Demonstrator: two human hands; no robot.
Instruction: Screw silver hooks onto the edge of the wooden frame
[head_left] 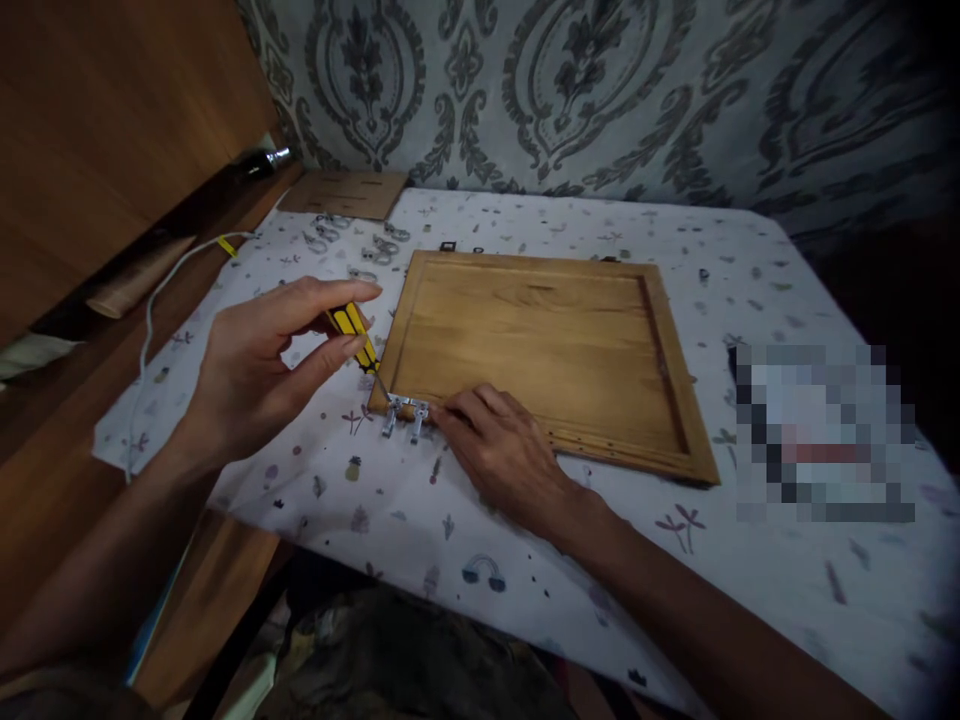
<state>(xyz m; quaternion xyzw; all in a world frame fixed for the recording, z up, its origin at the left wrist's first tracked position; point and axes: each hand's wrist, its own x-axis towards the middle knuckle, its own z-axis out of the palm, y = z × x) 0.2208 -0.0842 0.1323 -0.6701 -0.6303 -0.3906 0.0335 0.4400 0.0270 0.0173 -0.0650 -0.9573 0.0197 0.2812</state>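
Note:
A yellow-and-black screwdriver [349, 325] is gripped between the thumb and fingers of my left hand [259, 355]. It slants down, with its tip at a silver metal hinge [407, 408] on the near left corner of a framed wooden panel [525, 320]. Two arms of the hinge stick out past the panel's near edge. My right hand [499, 445] rests on that same edge, its fingers curled together and fingertips at the hinge's right end. What lies under those fingertips is partly hidden. The panel is flat on the table, with its recessed side facing up.
Several metal hinges [382, 243] lie beyond the panel's left side. Behind them is a brown board [345, 194]. A white cable [150, 310] runs along the left of the patterned tablecloth [465, 540]. A blurred-out object [825, 435] lies at right. Patterned wallpaper [465, 90] borders the back.

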